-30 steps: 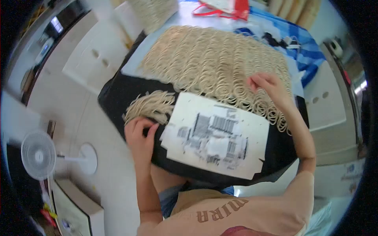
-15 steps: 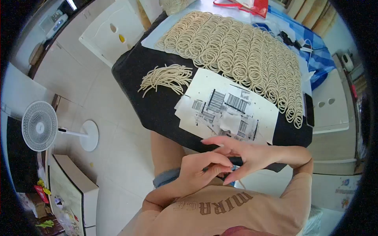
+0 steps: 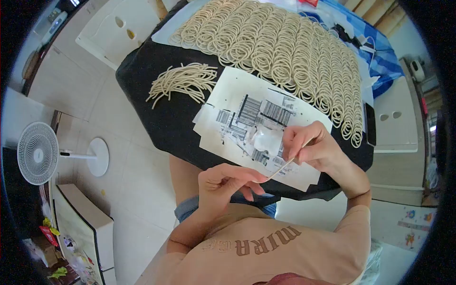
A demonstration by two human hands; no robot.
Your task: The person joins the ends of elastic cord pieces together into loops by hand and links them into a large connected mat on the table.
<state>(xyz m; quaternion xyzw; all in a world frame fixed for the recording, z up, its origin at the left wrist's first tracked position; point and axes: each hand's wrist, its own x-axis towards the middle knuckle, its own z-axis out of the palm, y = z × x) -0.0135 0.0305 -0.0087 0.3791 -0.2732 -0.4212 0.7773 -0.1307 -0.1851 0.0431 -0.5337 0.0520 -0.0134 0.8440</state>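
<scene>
Cord (image 3: 283, 167) stretches between your left hand (image 3: 225, 183) and right hand (image 3: 319, 148), no longer together but each pinching it by the worktop's (image 3: 159, 126) near edge, giving two-handed control.

Over there the held strand (image 3: 282, 166) looks matt and smooth, the printed sheet (image 3: 228, 85) papery, the tabletop (image 3: 152, 118) dull, the fan (image 3: 38, 159) smooth plastic, the shirt (image 3: 308, 251) matt cloth.

Pedestal fan (image 3: 38, 153), white, stands well left of the fingers (image 3: 259, 178); chair (image 3: 102, 42), white, two-holed back, beyond them to the left; phone (image 3: 370, 124), black, lies right of them; checked cloth (image 3: 385, 52), blue, farther off, beyond right; second chair (image 3: 398, 134), white, far right of them; cabinet (image 3: 84, 228), pale, black-edged, left and nearer
</scene>
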